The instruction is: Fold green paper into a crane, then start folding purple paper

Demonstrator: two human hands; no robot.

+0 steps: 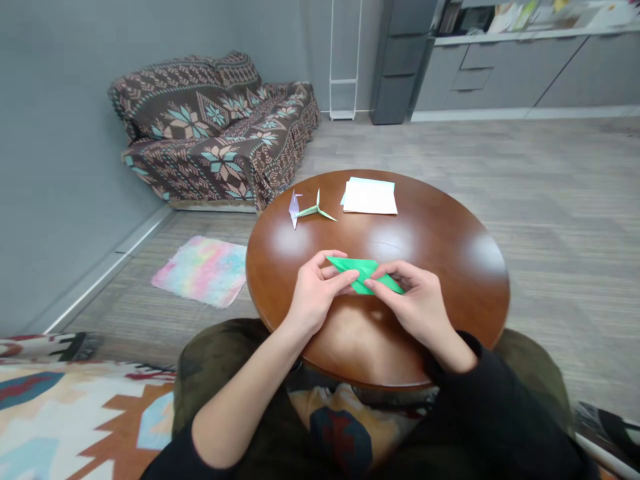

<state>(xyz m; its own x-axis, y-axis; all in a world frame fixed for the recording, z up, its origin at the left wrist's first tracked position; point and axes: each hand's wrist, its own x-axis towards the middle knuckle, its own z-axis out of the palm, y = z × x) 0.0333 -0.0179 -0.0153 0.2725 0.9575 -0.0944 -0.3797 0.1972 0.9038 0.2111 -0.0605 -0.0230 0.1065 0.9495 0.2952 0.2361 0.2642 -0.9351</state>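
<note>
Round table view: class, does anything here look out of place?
A pastel sheet lies on the floor beside the table, ragged-edged, away from the white paper stacked on the tabletop, so it looks dropped.

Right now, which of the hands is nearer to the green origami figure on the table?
The left hand is nearer; it is below the green origami figure in the view, and a little to its right. The right hand is farther away, lower and well to the figure's right.

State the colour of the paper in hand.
The paper is bright green; the head view shows it best.
</note>
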